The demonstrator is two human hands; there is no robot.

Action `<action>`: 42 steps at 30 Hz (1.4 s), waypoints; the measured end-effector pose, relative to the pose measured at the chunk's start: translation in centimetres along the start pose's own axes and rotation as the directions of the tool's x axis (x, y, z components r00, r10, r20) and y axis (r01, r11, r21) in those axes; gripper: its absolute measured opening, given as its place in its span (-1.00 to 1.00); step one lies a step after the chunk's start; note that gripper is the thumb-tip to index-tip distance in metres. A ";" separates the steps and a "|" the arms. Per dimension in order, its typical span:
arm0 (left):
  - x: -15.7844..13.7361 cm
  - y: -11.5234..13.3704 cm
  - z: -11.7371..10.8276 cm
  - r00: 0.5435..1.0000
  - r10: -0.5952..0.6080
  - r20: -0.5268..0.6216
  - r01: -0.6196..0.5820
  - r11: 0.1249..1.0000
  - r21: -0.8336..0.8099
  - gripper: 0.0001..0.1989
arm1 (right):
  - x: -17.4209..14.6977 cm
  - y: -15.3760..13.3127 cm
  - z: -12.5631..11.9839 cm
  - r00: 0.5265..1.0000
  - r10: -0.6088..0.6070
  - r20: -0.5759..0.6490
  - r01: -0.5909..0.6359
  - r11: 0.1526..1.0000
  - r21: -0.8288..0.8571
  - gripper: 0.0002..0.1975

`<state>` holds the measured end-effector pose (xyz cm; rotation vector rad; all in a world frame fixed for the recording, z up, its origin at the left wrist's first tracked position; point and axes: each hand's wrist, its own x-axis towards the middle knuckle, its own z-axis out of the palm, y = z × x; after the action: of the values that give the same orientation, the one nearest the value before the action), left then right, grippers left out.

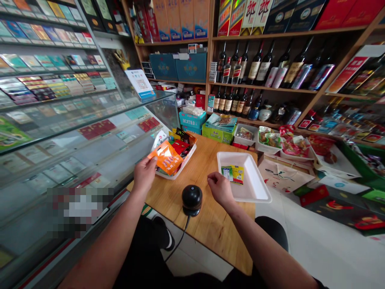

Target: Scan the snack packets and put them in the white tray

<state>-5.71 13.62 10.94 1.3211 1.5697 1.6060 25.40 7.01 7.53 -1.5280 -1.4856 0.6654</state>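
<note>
The left hand (144,173) is pinching an orange snack packet (166,157) over the full tray (187,159), where a loose grip could be dropping it, while the right hand (220,188) is curling loosely.

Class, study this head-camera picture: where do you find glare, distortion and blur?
Head view: reflections of packets glaze the glass counter; shelves bow at the edges from the wide lens; a pixelated patch sits lower left; the left hand with its orange packet is sharp.

Bare wooden table (207,224) between trays, black round scanner (191,199) obstructing.
</note>
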 end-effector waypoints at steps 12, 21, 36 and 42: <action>-2.0 2.8 -1.7 0.978 -0.158 0.138 0.203 0.879 -0.431 -0.57 | 0.1 -5.2 2.7 0.994 0.039 0.102 -0.054 0.987 0.152 -0.81; -4.0 4.2 -1.2 0.955 -0.150 0.255 0.253 0.861 -0.442 -0.60 | -1.4 -6.7 3.7 0.996 -0.089 0.025 0.084 0.982 0.167 -0.71; -5.7 5.2 0.6 0.967 -0.173 0.190 0.232 0.903 -0.362 -0.56 | -2.3 -6.9 3.7 0.973 0.199 0.122 -0.233 0.850 0.473 -0.78; -9.5 6.5 2.3 0.879 -0.158 0.450 0.289 0.928 -0.237 -0.49 | -2.7 -7.4 3.6 0.991 0.125 -0.038 -0.091 0.869 0.487 -0.83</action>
<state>1.65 5.00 14.17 1.1722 1.1174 1.2444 18.23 4.42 11.63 -1.2300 -1.0769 0.9612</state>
